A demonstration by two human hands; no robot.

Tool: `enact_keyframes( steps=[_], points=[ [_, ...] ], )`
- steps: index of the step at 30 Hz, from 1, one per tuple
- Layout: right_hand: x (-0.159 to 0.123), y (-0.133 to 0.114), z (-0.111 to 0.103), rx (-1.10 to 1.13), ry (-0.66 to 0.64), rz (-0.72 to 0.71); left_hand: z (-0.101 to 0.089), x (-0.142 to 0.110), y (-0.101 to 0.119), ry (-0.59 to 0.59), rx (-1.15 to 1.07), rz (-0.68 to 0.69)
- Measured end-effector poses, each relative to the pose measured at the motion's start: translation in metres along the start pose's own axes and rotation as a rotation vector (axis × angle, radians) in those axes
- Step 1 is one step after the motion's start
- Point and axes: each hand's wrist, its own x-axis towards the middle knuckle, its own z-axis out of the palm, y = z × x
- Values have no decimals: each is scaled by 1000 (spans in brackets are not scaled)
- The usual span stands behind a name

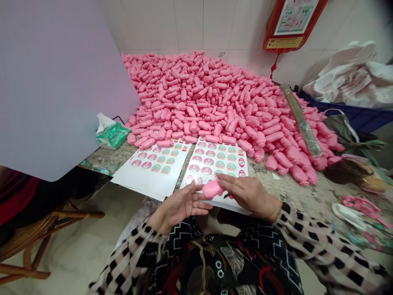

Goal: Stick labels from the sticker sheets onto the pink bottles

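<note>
A small pink plastic bottle (212, 189) is between my two hands, just above the front edge of a sticker sheet. My left hand (183, 205), palm up, has its thumb and index finger at the bottle's left end; the other fingers stretch out below. From the right, my right hand (250, 194) lays its fingers over the bottle's other end, which they partly hide. Beneath the hands lies a white sheet of round pink and green stickers (215, 164). A second sticker sheet (153, 172) lies to its left.
A large heap of pink bottles (196, 94) fills the back of the worktable (260, 174). A long flat bar (301, 119) rests on it. Green tissue pack (113, 134) and large pale panel (61, 82) stand left. At right are a blue crate (359, 114) and pink scissors (364, 205).
</note>
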Motion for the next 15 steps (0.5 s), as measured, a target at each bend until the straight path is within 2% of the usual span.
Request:
enact_keyframes(
  steps=[2,4,7,9,13,15],
  points=[
    [-4,-9,-3,19,-38,-21,8,13,-3,-180,4,-95],
    [-9,-12,-6,62,-1,35,14,20,-6,-273,28,-114],
    [-17,-14,-5,213,170,174,21,23,-11,-282,56,-85],
    [-24,-19,0,335,255,191,26,24,-14,-274,70,-80],
    [-30,-29,11,513,304,119,38,31,-21,-315,112,-127],
    [-30,-24,12,546,329,194,44,38,-22,-279,159,-134]
  ],
)
